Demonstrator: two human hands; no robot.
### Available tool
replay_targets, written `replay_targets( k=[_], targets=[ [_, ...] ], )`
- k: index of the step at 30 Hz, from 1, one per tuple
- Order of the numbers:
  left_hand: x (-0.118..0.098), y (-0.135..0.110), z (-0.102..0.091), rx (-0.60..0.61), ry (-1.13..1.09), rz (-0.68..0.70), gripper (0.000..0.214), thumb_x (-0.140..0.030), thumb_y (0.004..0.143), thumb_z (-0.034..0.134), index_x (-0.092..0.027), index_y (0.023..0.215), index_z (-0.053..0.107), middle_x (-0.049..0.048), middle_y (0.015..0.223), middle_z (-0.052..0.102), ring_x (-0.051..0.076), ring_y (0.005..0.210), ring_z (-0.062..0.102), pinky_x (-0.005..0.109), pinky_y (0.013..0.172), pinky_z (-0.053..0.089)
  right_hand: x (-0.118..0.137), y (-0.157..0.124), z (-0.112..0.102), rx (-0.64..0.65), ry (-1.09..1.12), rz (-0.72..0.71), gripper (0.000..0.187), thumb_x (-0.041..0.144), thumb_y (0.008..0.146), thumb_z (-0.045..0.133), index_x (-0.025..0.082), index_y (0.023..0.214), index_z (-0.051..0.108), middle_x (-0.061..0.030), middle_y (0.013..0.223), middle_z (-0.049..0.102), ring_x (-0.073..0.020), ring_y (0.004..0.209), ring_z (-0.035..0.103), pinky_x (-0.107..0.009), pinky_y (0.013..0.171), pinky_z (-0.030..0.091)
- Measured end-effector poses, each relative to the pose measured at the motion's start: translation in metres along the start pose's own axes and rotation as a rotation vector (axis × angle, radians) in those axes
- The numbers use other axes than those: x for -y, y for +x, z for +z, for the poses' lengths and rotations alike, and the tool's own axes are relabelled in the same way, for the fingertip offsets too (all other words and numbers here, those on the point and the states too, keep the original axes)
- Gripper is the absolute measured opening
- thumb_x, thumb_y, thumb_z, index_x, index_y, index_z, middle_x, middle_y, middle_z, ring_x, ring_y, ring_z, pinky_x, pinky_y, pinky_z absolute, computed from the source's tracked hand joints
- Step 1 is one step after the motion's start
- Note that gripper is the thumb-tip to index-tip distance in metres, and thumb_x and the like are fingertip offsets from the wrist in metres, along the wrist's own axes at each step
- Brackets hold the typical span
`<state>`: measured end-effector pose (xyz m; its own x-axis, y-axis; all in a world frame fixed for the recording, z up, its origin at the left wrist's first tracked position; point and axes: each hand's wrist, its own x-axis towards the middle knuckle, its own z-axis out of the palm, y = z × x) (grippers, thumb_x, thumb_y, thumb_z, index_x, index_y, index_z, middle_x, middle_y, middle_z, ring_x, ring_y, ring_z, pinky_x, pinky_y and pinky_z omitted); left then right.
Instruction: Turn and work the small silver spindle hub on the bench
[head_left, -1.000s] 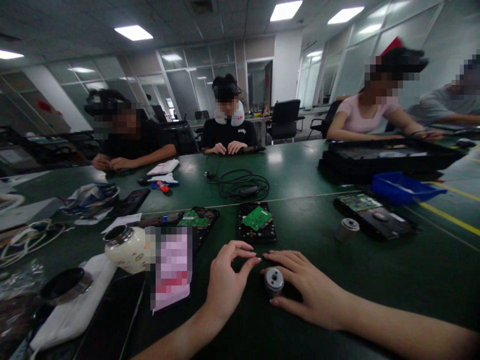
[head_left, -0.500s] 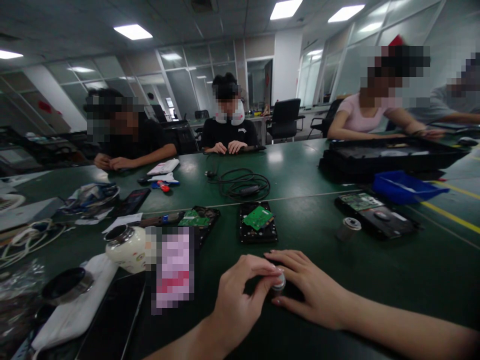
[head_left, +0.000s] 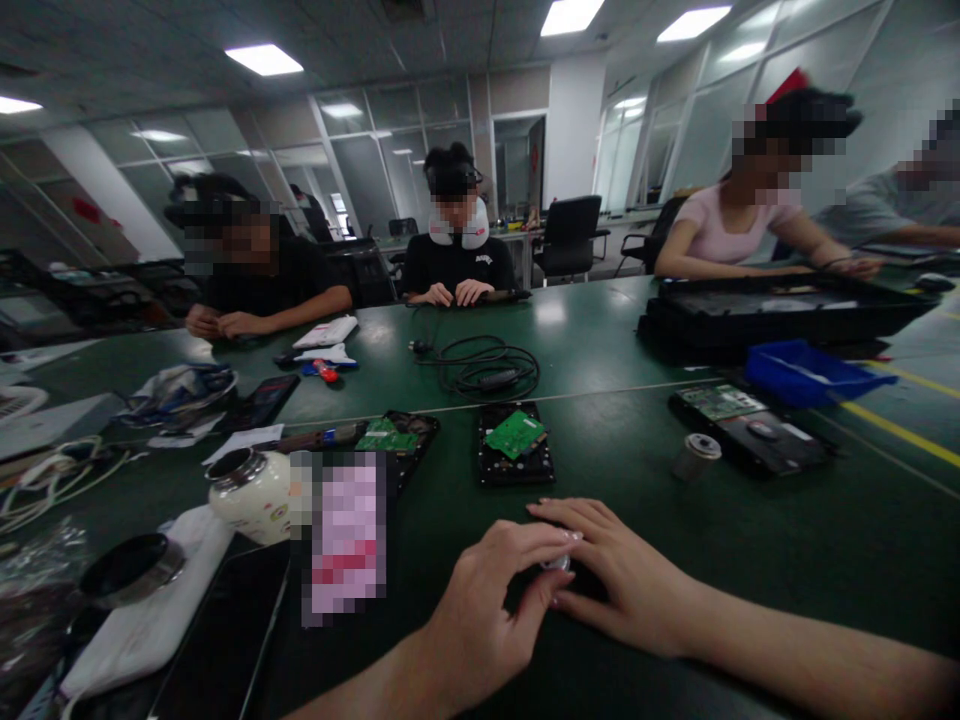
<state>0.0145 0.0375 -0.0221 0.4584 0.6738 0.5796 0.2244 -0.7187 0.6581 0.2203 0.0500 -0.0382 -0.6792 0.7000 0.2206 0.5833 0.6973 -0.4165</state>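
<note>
One small metal cylinder [head_left: 556,565] was held near the near edge of the surface [head_left: 750,540]. It was pinched in the closed grip of the left hand [head_left: 487,600] and clasped by the right hand [head_left: 626,585].

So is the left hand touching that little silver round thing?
Touching. The head view shows the left hand with fingertips and thumb pinched on the little silver round thing, no gap between them.

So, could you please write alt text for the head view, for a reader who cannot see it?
The person's left hand pinches a small metal cylinder at a green table, with the right hand resting flat beside it. Beyond lie a hard drive with a green circuit board and a coiled cable; other people sit opposite.
</note>
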Motion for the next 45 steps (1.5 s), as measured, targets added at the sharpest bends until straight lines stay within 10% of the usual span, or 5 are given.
replay_targets(
  k=[6, 15, 22, 31, 45],
  targets=[
    [0.000, 0.001, -0.003, -0.023, 0.098, 0.003, 0.046, -0.012, 0.084, 0.067, -0.022, 0.126, 0.050, 0.0085, 0.127, 0.060, 0.024, 0.120, 0.054, 0.041, 0.102, 0.046, 0.004, 0.003, -0.004, 0.010, 0.015, 0.005, 0.043, 0.040, 0.088, 0.061, 0.021, 0.127, 0.055, -0.0099, 0.138, 0.053, -0.0256, 0.127, 0.046, -0.045, 0.108, 0.036],
    [0.000, 0.008, -0.004, -0.114, 0.172, -0.046, 0.016, -0.012, 0.084, 0.069, -0.022, 0.095, 0.064, 0.0018, 0.093, 0.068, 0.021, 0.094, 0.060, 0.036, 0.085, 0.047, 0.003, 0.002, -0.004, 0.037, -0.021, 0.036, 0.048, 0.049, 0.089, 0.059, 0.022, 0.128, 0.055, -0.0104, 0.142, 0.050, -0.0291, 0.130, 0.044, -0.049, 0.108, 0.035],
    [0.009, -0.003, -0.001, -0.380, 0.293, -0.118, 0.018, -0.010, 0.083, 0.068, -0.023, 0.090, 0.057, -0.0012, 0.086, 0.067, 0.021, 0.086, 0.061, 0.036, 0.080, 0.042, 0.003, 0.002, -0.006, 0.055, -0.004, 0.059, 0.048, 0.051, 0.089, 0.057, 0.021, 0.126, 0.058, -0.0103, 0.144, 0.048, -0.0294, 0.131, 0.043, -0.049, 0.109, 0.034],
    [0.028, -0.011, 0.000, -0.210, 0.565, -0.554, 0.023, -0.015, 0.083, 0.067, -0.024, 0.102, 0.058, 0.0002, 0.106, 0.068, 0.026, 0.105, 0.058, 0.043, 0.088, 0.033, 0.007, 0.002, -0.009, 0.065, -0.004, 0.078, 0.048, 0.049, 0.088, 0.059, 0.021, 0.127, 0.057, -0.0092, 0.146, 0.046, -0.0291, 0.132, 0.042, -0.049, 0.110, 0.034],
    [0.030, -0.012, 0.002, -0.257, 0.289, -0.645, 0.032, -0.014, 0.080, 0.061, -0.021, 0.109, 0.051, 0.0010, 0.087, 0.066, 0.022, 0.084, 0.063, 0.039, 0.080, 0.047, 0.006, 0.002, -0.009, 0.055, 0.022, 0.081, 0.049, 0.049, 0.087, 0.061, 0.022, 0.127, 0.057, -0.0097, 0.145, 0.047, -0.0298, 0.131, 0.043, -0.049, 0.109, 0.033]
  ],
)
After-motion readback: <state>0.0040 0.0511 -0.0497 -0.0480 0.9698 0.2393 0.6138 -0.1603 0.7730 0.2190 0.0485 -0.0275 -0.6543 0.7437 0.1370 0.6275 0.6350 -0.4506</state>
